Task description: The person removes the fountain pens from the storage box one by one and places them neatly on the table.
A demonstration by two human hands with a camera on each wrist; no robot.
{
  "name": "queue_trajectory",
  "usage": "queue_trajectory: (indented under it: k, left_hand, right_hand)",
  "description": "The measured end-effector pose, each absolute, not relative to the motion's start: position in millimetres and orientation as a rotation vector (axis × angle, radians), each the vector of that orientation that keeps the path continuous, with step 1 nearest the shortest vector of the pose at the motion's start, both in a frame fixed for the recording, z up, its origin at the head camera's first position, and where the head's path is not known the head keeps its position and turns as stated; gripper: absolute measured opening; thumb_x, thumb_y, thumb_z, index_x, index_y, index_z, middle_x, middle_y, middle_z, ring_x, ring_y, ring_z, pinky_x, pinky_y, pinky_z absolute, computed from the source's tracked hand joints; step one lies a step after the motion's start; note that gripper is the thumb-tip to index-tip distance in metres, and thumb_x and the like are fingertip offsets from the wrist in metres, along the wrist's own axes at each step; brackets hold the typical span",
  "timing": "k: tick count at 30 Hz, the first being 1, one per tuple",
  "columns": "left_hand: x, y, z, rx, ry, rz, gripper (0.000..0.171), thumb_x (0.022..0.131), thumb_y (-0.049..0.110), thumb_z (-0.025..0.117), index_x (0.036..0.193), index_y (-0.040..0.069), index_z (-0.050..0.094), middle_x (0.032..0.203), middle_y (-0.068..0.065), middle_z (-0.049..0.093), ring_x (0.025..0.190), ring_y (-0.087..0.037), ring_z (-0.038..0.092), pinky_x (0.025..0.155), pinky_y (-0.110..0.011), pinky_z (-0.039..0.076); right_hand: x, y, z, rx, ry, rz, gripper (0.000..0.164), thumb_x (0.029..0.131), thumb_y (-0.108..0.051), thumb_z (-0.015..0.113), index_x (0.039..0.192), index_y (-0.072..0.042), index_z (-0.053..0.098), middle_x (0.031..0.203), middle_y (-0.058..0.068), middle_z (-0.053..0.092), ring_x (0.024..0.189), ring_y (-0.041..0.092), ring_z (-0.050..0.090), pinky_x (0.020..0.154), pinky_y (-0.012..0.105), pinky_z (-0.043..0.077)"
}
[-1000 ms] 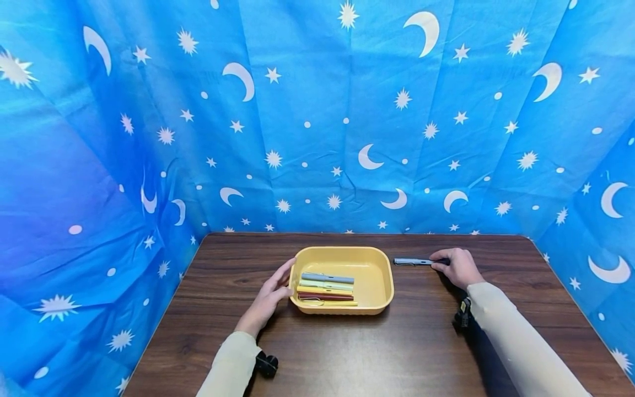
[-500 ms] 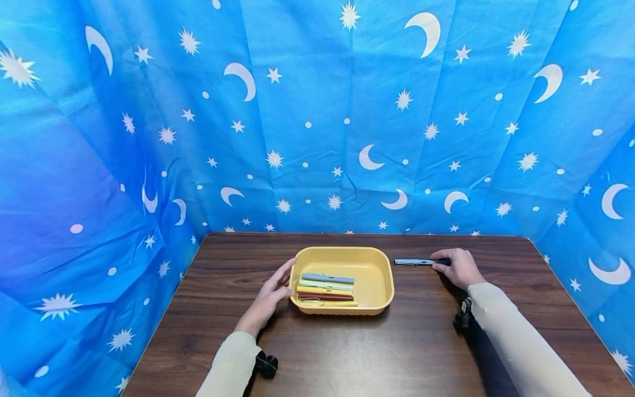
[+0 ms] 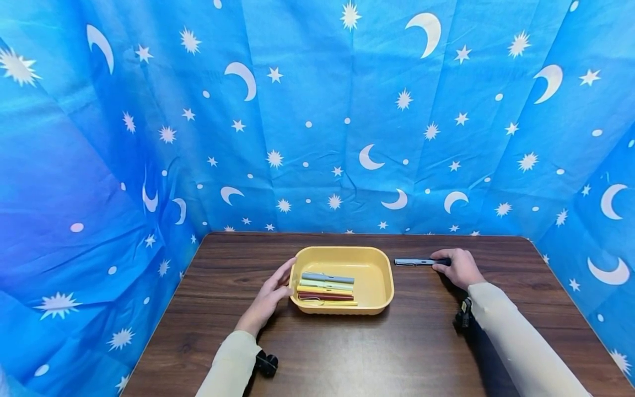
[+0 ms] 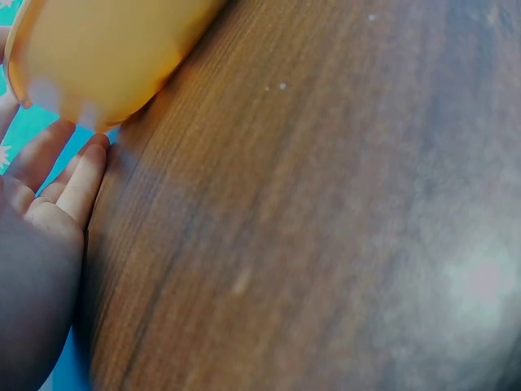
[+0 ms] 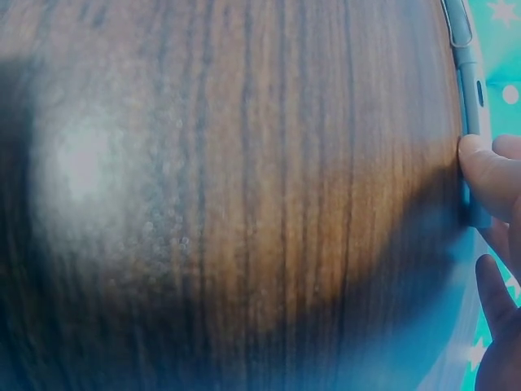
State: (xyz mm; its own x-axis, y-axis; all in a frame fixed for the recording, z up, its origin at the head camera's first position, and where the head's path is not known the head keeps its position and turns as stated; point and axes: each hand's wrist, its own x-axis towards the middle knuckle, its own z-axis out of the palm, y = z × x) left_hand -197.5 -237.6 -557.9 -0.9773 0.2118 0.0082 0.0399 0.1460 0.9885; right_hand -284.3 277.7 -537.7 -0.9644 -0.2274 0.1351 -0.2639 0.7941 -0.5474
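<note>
A yellow tray (image 3: 342,310) stands on the brown wood-grain table (image 3: 347,353). My left hand (image 3: 265,300) rests against the tray's left side, its fingers fairly straight; in the left wrist view the fingertips touch the outer wall. Several pens lie side by side in the left part of the tray, among them a grey-blue pen (image 3: 327,278), a pale green one, yellow ones and a dark red one. To the right of the tray, my right hand (image 3: 458,267) pinches a grey pen (image 3: 412,262) by its dark end. That pen lies level, its clip end pointing at the tray.
Blue cloth (image 3: 317,138) with white moons and stars hangs behind the table and along both sides. Dark wrist cameras sit on both wrists; the left one (image 3: 267,364) is near the table's front. Bare table lies between the two forearms.
Almost nothing differs. Both hands, the tray and the pens keep their places, and the head view has shifted only slightly.
</note>
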Motion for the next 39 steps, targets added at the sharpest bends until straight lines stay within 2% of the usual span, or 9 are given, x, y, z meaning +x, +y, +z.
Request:
queue_trajectory:
  k: [18, 23, 39]
  left_hand:
    - [-197.7, -238.0, -558.4, 0.231, 2.296, 1.938, 0.076, 0.096, 0.006, 0.058, 0.163, 0.037, 0.038, 0.17, -0.001, 0.035, 0.157, -0.027, 0.032, 0.126, -0.054, 0.022]
    - [-198.0, -237.5, -559.2, 0.23, 2.303, 1.936, 0.076, 0.096, 0.006, 0.058, 0.162, 0.037, 0.039, 0.17, 0.0, 0.035, 0.157, -0.026, 0.032, 0.125, -0.053, 0.023]
    - [-197.9, -237.4, -559.9, 0.244, 2.286, 1.961, 0.076, 0.096, 0.006, 0.058, 0.163, 0.036, 0.038, 0.17, -0.001, 0.035, 0.157, -0.027, 0.032, 0.125, -0.055, 0.022]
  right_hand:
    - [-279.8, 267.2, -521.2, 0.333, -2.868, 1.133, 0.048, 0.099, -0.018, 0.073, 0.142, 0.0, 0.063, 0.14, 0.026, 0.064, 0.132, 0.047, 0.057, 0.11, 0.065, 0.043]
    - [-276.5, 249.6, -510.1, 0.362, -2.794, 1.212, 0.048, 0.098, -0.017, 0.075, 0.141, 0.002, 0.064, 0.136, 0.025, 0.067, 0.13, 0.045, 0.06, 0.107, 0.062, 0.047]
    - [-270.7, 182.7, -475.9, 0.513, -2.719, 1.452, 0.045, 0.096, -0.017, 0.078, 0.139, -0.006, 0.068, 0.135, 0.014, 0.071, 0.13, 0.035, 0.063, 0.1, 0.05, 0.056]
